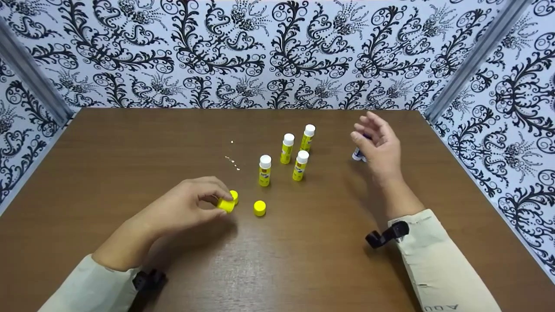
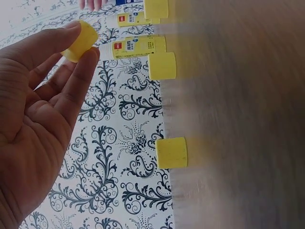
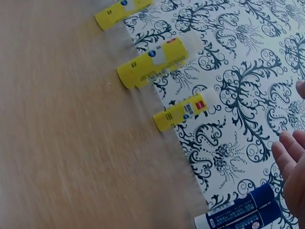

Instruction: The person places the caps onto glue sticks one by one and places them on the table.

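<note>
My left hand [image 1: 186, 203] pinches a yellow cap [image 2: 81, 42] between thumb and fingers, held above the table. Close to it, another yellow cap [image 1: 234, 196] stands partly hidden behind the held one. A further yellow cap [image 1: 259, 208] stands to its right. Several yellow glue sticks with white tops stand upright in mid-table, the nearest glue stick [image 1: 264, 173] beyond the caps. At the right, my right hand [image 1: 379, 149] hovers with loosely bent fingers, holding nothing. Two dark blue glue sticks [image 3: 243, 212] stand side by side near it, mostly covered by the hand in the head view.
Small pale crumbs [image 1: 232, 161] lie on the brown table [image 1: 295, 264] left of the glue sticks. Patterned black-and-white walls [image 1: 260, 52] enclose the table's back and sides.
</note>
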Demonstrator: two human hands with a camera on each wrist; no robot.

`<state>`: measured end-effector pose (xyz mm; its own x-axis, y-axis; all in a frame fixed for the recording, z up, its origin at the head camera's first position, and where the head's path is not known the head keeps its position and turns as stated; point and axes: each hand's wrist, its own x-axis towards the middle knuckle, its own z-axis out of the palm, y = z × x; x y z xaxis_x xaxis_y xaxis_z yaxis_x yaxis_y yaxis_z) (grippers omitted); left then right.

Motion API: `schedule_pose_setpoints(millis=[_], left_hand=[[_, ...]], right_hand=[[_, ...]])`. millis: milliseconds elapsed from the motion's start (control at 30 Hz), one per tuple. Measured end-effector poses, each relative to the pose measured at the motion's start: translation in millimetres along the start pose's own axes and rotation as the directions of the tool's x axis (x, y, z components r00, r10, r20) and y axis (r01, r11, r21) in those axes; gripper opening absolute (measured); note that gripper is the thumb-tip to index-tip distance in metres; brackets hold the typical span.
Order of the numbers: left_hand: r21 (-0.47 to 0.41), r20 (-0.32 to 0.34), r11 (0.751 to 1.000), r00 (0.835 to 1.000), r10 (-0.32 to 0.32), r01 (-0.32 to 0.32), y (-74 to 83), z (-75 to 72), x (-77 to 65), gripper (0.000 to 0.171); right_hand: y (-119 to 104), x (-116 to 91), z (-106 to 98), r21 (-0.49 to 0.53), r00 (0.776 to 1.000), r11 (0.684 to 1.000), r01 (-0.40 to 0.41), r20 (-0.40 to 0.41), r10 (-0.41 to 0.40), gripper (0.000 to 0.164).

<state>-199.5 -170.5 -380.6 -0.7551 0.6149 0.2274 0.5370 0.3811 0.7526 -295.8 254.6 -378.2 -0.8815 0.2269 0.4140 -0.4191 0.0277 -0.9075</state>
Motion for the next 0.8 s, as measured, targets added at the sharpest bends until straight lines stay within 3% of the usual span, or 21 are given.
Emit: schedule_pose_setpoints(millis=[300, 800], left_hand=[[0.014, -0.038, 0.997, 0.996, 0.08, -0.079, -3.0, 2.6, 0.9, 0.023], [-0.012, -0.079, 0.99, 0.987, 0.14, -0.142, -4.6, 3.7, 0.9, 0.025]], right_hand=[[0.4, -12.1, 12.9, -0.038, 0.986, 0.998, -0.059, 0.154, 0.064, 0.07], [12.2, -30.0, 30.9, -0.002, 0.931, 0.988, -0.154, 0.336, 0.146, 0.077]])
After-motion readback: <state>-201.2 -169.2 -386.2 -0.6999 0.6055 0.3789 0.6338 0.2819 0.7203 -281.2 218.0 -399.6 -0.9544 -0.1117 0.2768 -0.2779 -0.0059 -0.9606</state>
